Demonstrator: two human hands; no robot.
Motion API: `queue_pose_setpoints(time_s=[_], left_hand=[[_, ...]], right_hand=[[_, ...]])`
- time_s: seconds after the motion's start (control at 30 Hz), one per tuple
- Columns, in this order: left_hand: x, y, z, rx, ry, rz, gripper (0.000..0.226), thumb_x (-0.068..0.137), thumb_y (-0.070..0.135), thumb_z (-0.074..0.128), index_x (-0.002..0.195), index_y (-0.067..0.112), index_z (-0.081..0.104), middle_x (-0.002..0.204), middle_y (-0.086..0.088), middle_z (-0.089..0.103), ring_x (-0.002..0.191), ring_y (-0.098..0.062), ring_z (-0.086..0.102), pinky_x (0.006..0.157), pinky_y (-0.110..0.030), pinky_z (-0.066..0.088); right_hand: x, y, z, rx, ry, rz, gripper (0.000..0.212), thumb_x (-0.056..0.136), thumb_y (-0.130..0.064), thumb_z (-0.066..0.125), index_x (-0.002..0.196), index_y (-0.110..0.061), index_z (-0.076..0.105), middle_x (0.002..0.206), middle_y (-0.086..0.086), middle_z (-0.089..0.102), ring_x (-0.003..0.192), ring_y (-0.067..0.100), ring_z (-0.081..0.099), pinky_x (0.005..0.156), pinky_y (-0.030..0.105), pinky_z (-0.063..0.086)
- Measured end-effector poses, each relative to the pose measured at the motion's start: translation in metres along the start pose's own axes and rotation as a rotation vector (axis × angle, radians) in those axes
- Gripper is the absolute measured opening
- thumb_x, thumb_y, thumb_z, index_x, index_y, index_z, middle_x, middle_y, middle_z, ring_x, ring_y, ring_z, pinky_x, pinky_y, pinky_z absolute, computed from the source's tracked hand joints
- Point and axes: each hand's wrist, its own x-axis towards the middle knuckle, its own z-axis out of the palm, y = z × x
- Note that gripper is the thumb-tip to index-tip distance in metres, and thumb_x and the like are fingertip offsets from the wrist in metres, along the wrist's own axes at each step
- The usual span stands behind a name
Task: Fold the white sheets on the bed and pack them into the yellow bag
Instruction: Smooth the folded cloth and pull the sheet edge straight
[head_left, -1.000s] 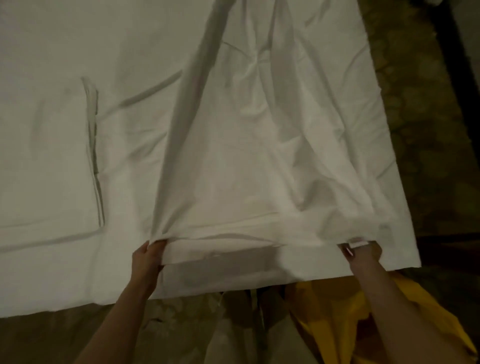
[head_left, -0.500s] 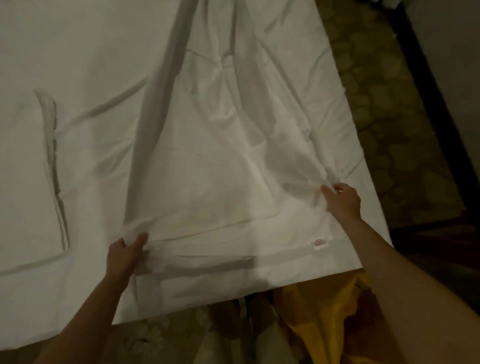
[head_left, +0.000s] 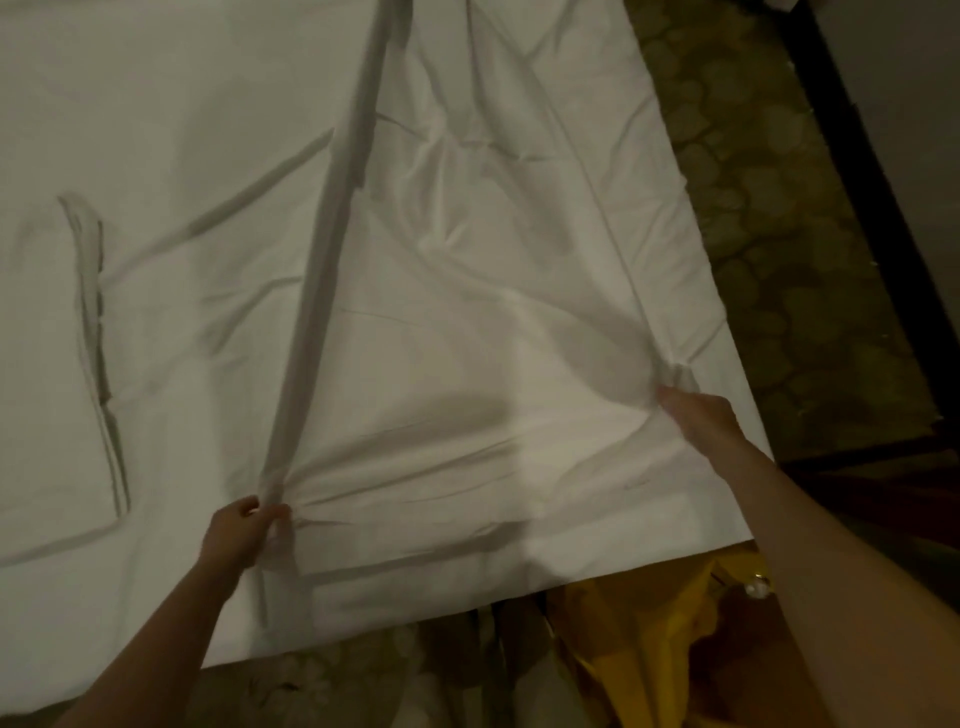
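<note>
We are mid-fold: our left hand (head_left: 240, 532) and right hand (head_left: 698, 415) each pinch the white sheet (head_left: 467, 312) near the bed's (head_left: 130, 104) front edge; next we must lay it flat.

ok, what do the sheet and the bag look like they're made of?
Sheet: thin woven fabric, probably cotton or a blend, matte white. It creases softly and bunches where the left hand and right hand pinch it. Bag: limp yellow material with a slight sheen, perhaps a synthetic cloth or plastic film. The dim light leaves that open.
</note>
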Motion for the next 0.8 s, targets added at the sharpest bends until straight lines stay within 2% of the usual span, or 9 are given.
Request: queue_pose_setpoints(time_s=[0.1,0.23,0.3,0.37,0.43,0.5,0.57,0.63,0.8], left_hand=[[0.005,0.017,0.002,-0.049,0.016,0.06,0.033,0.088,0.021,0.067,0.111,-0.002,0.064,0.094,-0.016,0.061,0.08,-0.027,0.055,0.069,-0.032,0.043],[0.009,0.033,0.013,-0.026,0.078,0.097,0.042,0.091,0.03,0.064,0.112,-0.006,0.062,0.106,-0.024,0.064,0.095,-0.038,0.061,0.085,-0.046,0.05],[0.009,0.033,0.017,-0.008,0.134,0.077,0.046,0.093,0.033,0.06,0.112,-0.01,0.061,0.109,-0.03,0.063,0.099,-0.043,0.06,0.091,-0.052,0.048],[0.009,0.031,0.019,0.025,0.175,0.067,0.049,0.096,0.033,0.054,0.113,-0.013,0.06,0.106,-0.031,0.061,0.097,-0.043,0.059,0.091,-0.049,0.046],[0.008,0.031,0.017,0.085,0.201,0.081,0.051,0.099,0.032,0.048,0.114,-0.016,0.058,0.108,-0.034,0.059,0.1,-0.046,0.057,0.091,-0.048,0.043],[0.007,0.033,0.014,0.133,0.207,0.083,0.054,0.1,0.033,0.046,0.118,-0.017,0.055,0.118,-0.038,0.055,0.108,-0.05,0.053,0.095,-0.05,0.041],[0.007,0.035,0.011,0.18,0.207,0.085,0.055,0.101,0.034,0.045,0.117,-0.018,0.055,0.121,-0.04,0.053,0.11,-0.051,0.052,0.095,-0.051,0.041],[0.008,0.036,0.009,0.226,0.202,0.101,0.056,0.102,0.032,0.043,0.116,-0.02,0.054,0.121,-0.042,0.052,0.11,-0.052,0.052,0.093,-0.05,0.041],[0.009,0.034,0.011,0.238,0.199,0.106,0.056,0.102,0.031,0.042,0.115,-0.022,0.054,0.12,-0.043,0.052,0.11,-0.053,0.052,0.092,-0.049,0.04]], right_hand=[[-0.003,-0.014,-0.009,0.107,-0.057,-0.091,0.034,0.088,-0.033,0.066,0.111,-0.009,0.061,0.112,0.018,0.06,0.092,0.024,0.052,0.08,0.032,0.042],[-0.006,-0.025,-0.004,0.064,-0.108,-0.226,0.032,0.089,-0.026,0.066,0.114,-0.008,0.062,0.115,0.012,0.061,0.094,0.021,0.053,0.079,0.029,0.041],[-0.015,-0.031,0.01,0.014,-0.029,-0.387,0.033,0.086,-0.02,0.07,0.114,-0.004,0.061,0.115,0.011,0.062,0.098,0.024,0.056,0.078,0.024,0.04],[-0.036,-0.034,0.034,-0.051,-0.01,-0.613,0.035,0.083,-0.016,0.073,0.114,-0.006,0.06,0.112,0.008,0.063,0.101,0.023,0.059,0.077,0.022,0.041],[-0.064,-0.031,0.063,-0.163,-0.191,-0.84,0.041,0.086,-0.02,0.069,0.125,-0.015,0.056,0.122,0.001,0.06,0.108,0.017,0.057,0.088,0.024,0.044],[-0.081,-0.025,0.087,-0.337,-0.395,-0.94,0.043,0.093,-0.024,0.059,0.134,-0.025,0.049,0.132,-0.004,0.053,0.117,0.014,0.052,0.098,0.027,0.041],[-0.077,-0.022,0.096,-0.342,-0.385,-0.914,0.039,0.094,-0.023,0.056,0.133,-0.025,0.05,0.13,-0.005,0.056,0.116,0.016,0.054,0.097,0.028,0.042],[-0.064,-0.025,0.09,-0.165,-0.254,-0.813,0.034,0.091,-0.021,0.062,0.125,-0.019,0.056,0.12,-0.002,0.064,0.107,0.016,0.06,0.09,0.022,0.044],[-0.014,-0.035,0.039,0.184,0.106,-0.581,0.007,0.082,-0.009,0.071,0.087,-0.005,0.073,0.078,0.004,0.07,0.066,-0.003,0.06,0.065,0.011,0.043]])
